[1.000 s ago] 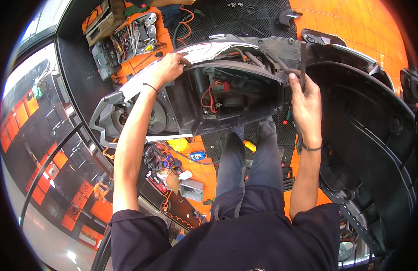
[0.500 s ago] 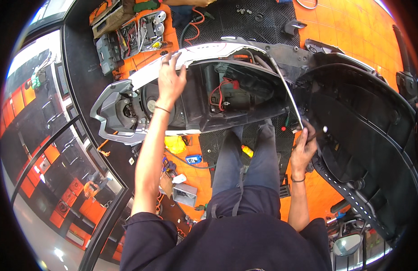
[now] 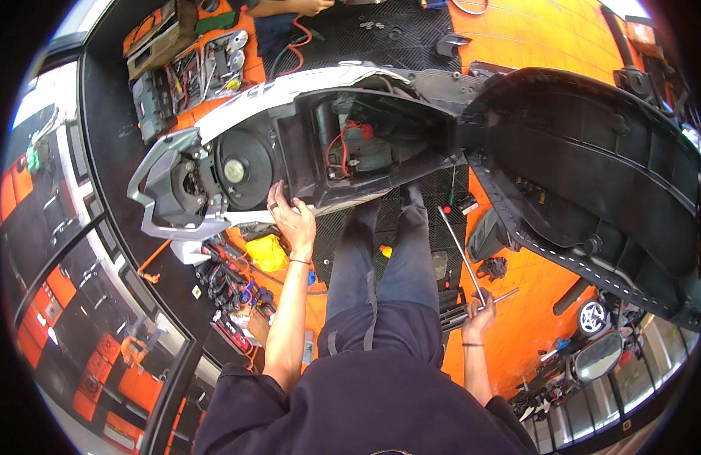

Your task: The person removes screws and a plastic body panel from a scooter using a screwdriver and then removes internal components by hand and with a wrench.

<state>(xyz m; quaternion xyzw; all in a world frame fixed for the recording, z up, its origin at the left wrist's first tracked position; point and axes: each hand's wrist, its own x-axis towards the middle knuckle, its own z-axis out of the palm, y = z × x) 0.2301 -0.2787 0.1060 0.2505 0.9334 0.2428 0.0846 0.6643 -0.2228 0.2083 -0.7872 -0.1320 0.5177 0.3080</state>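
Note:
A scooter body with a white side panel (image 3: 237,106) lies across the view, its dark storage well (image 3: 297,152) uncovered. The black seat (image 3: 578,167) is tipped up at the right, underside showing. My left hand (image 3: 294,226) rests on the near rim of the body, beside the round black fuel-filler area (image 3: 237,171); its fingers are apart and hold nothing. My right hand (image 3: 479,318) is closed round a long T-handle wrench (image 3: 461,250) near its crossbar. The wrench's shaft points up and away, apart from the scooter. Red wires (image 3: 341,144) show inside the well.
Beyond the scooter lie a tool case (image 3: 206,76) and a black mat (image 3: 350,45), with another person's arm (image 3: 290,7) at the top. A yellow cloth (image 3: 267,252) lies on the orange floor to the left. At right stands a mirror (image 3: 597,356) on another vehicle.
My left hand has moved from the far white panel to the near rim. My right hand has drawn the wrench off the scooter, down toward me. The view has shifted right.

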